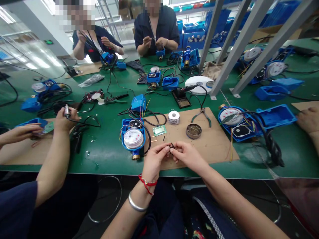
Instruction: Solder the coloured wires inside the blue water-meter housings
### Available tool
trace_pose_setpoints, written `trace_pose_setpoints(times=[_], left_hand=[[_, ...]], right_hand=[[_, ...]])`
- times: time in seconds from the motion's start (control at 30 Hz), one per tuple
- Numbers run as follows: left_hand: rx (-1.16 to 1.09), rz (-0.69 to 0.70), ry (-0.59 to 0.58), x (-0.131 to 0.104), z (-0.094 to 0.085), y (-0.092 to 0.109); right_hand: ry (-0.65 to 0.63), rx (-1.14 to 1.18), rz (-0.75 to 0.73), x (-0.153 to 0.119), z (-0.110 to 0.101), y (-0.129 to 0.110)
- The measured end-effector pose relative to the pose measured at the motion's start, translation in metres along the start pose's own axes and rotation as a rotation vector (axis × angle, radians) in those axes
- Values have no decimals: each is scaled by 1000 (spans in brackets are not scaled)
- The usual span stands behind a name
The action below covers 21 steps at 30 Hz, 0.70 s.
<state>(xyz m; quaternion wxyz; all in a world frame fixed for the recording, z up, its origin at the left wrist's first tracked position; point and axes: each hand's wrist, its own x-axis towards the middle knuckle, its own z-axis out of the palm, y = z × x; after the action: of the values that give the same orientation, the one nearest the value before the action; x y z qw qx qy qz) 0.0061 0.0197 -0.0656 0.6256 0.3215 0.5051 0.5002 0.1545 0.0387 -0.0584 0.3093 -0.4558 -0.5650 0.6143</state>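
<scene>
My left hand [156, 158] and my right hand [186, 154] meet over the front of a brown cardboard sheet [214, 146]. Between their fingertips they pinch a small, thin black piece [171, 146], partly hidden by the fingers. Just beyond lies a green circuit board [159, 130] with a display. A similar short black bit [163, 138] rests on the cardboard. To the left stands a blue water meter [133, 139] with a white dial and loose wires. Farther off are a solder spool [173, 117], a round tin [193, 132] and green-handled cutters [208, 119].
A soldering iron stand [183, 101] is behind the cardboard. At right lies another opened water meter [231, 118] with thick black cables. A co-worker's hands [63, 118] work close on my left; another hand [309, 121] is at far right. Grey posts [231, 43] rise from the table.
</scene>
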Motion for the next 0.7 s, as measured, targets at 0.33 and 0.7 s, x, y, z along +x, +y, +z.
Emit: trace_pose_setpoints(times=[0.33, 0.7], left_hand=[[-27, 62, 16, -1, 4, 2], [-32, -70, 26, 0, 4, -7]], right_hand=[[3, 49, -14, -2, -5, -2], [95, -132, -91, -2, -4, 6]])
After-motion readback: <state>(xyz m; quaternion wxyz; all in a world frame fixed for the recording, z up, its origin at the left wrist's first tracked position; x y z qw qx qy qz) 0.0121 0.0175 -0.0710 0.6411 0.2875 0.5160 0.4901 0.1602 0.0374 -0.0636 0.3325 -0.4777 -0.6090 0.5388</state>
